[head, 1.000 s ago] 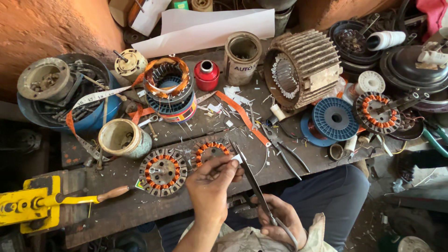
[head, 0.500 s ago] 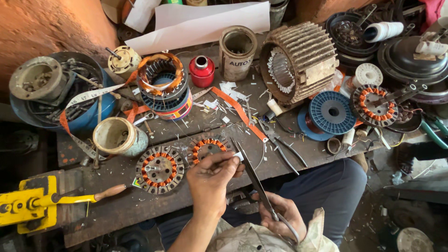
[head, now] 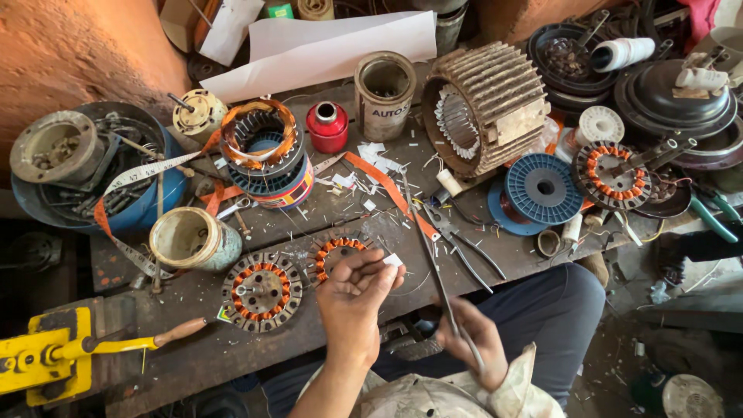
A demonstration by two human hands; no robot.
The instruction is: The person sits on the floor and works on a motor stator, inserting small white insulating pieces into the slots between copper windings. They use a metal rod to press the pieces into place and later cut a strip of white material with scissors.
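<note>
On the workbench [head: 232, 348], the wound stator [head: 334, 254] lies beneath your left hand [head: 352, 298], which pinches a white paper slip [head: 392, 260]: light, flimsy, hold its edge. Your right hand [head: 476, 340] grips a thin rod [head: 433, 271].

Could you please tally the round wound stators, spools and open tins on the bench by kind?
Flat stators with orange windings: 3
Blue spools: 1
Red spools: 1
Open tins: 2
Total: 7

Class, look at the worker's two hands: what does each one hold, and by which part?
The left hand pinches a small white slip by one end at its fingertips. The right hand grips a long thin metal tool near its lower end.
</note>
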